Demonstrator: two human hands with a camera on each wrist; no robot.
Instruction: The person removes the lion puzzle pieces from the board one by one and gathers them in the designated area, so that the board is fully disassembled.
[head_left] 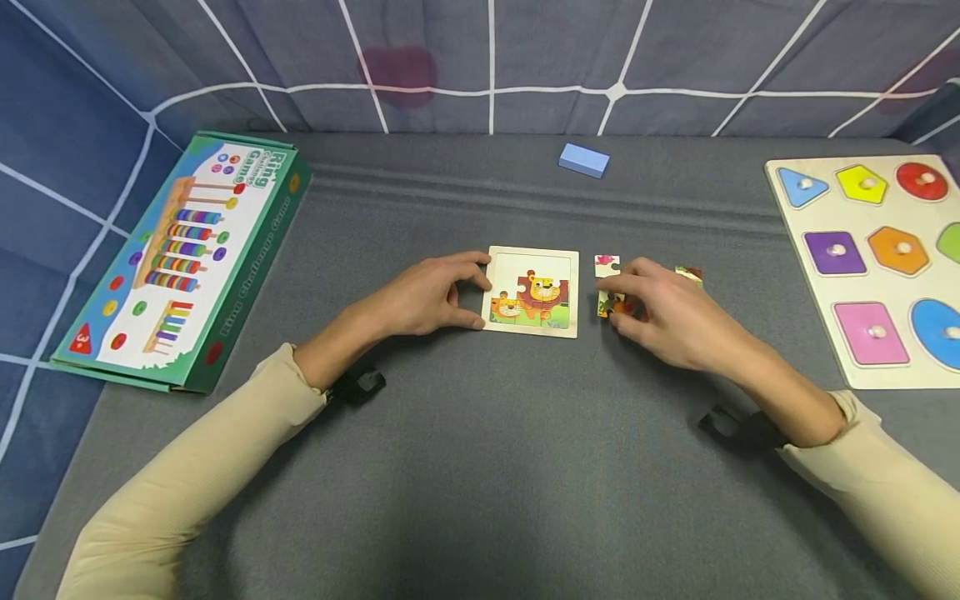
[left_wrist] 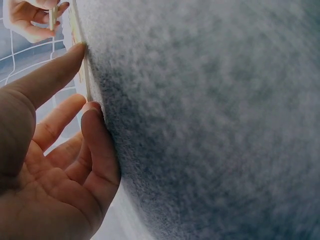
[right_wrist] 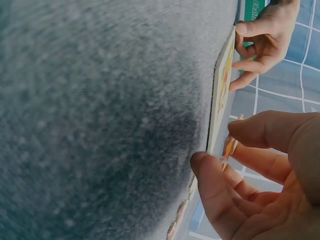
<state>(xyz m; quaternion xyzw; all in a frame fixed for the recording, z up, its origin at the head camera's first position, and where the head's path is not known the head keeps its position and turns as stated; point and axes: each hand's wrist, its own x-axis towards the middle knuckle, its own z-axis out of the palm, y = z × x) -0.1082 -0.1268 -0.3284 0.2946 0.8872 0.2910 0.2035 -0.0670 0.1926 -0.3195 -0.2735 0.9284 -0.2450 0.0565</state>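
Note:
A square wooden jigsaw board (head_left: 530,327) lies flat, with a lion and a cub partly assembled in its lower area and pale bare backing above. At its left edge, my left hand (head_left: 425,297) rests thumb and fingertips, spread along the side of the frame. To the right of the board, my right hand (head_left: 671,312) pinches an orange-toned jigsaw piece (right_wrist: 229,148) between thumb and fingers, which cover part of it. A loose piece (head_left: 607,264) with a pink print lies by those fingertips. Another piece (head_left: 692,274) peeks out behind the right hand.
At the left lies a green-edged Ring Challenge Game box (head_left: 191,258). A light blue block (head_left: 583,160) sits toward the back. On the right is a wooden shape board (head_left: 851,287) with knobbed coloured shapes. A grid-patterned cloth (head_left: 547,50) hangs behind the grey table surface (head_left: 450,467).

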